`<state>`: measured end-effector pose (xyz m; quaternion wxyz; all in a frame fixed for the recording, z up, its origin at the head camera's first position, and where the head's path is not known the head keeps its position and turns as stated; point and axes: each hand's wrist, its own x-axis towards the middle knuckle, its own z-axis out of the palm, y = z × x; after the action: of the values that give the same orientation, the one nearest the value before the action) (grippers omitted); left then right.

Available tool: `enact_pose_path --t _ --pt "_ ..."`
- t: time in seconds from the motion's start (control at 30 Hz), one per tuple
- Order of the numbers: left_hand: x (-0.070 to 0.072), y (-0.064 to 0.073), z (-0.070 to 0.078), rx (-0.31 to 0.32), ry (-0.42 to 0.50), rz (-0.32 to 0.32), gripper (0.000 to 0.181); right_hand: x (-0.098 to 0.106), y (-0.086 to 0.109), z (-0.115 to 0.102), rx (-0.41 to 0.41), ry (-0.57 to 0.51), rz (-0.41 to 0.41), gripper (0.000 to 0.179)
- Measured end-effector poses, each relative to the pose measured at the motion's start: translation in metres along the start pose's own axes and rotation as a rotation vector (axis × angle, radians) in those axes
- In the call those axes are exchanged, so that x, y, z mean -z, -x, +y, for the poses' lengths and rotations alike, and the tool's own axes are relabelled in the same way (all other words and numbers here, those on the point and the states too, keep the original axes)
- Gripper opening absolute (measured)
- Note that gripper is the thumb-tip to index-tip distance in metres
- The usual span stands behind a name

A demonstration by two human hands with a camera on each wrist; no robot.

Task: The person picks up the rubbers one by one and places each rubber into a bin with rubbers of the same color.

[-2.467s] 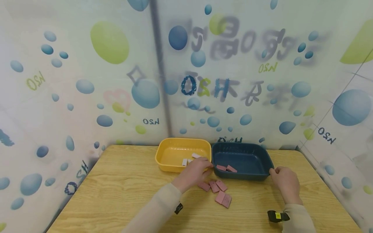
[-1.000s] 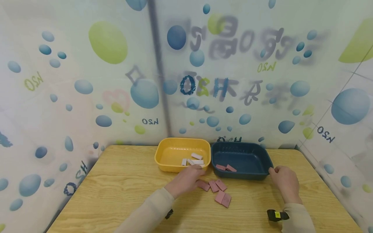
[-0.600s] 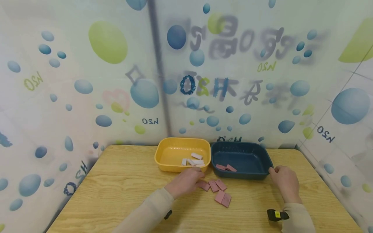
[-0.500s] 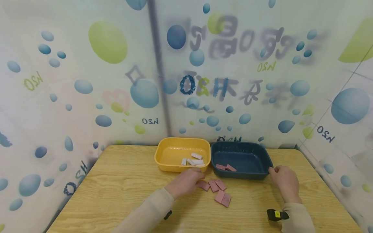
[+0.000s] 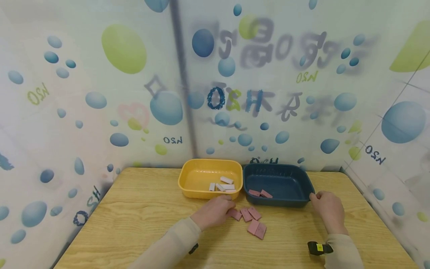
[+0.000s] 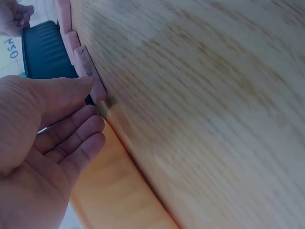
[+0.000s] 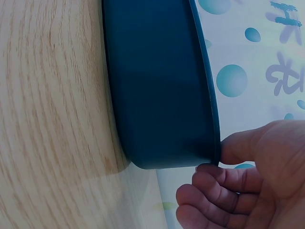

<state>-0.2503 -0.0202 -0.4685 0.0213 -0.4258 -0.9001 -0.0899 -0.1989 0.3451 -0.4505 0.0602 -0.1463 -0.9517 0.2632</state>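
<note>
Bare desk at left gives elbow room. The yellow tray holds white blocks; its front wall could snag a low lift. Before it, the left hand has bent fingers at the leftmost pink tile; I cannot tell whether they pinch. Crowded neighbouring tiles might get nudged. Then the blue tray: the right hand pinches its corner, where a tug could shift it.

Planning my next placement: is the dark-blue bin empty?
Not empty: the dark-blue bin holds two visible pink tiles in its near left corner.
</note>
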Motion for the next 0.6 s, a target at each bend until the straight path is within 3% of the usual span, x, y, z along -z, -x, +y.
enact_pose_path --t 0.6 --pt "-0.0066 -0.0021 0.0009 0.016 -0.079 -0.004 0.009 0.0002 -0.0010 0.0010 0.002 0.001 -0.004 0.034"
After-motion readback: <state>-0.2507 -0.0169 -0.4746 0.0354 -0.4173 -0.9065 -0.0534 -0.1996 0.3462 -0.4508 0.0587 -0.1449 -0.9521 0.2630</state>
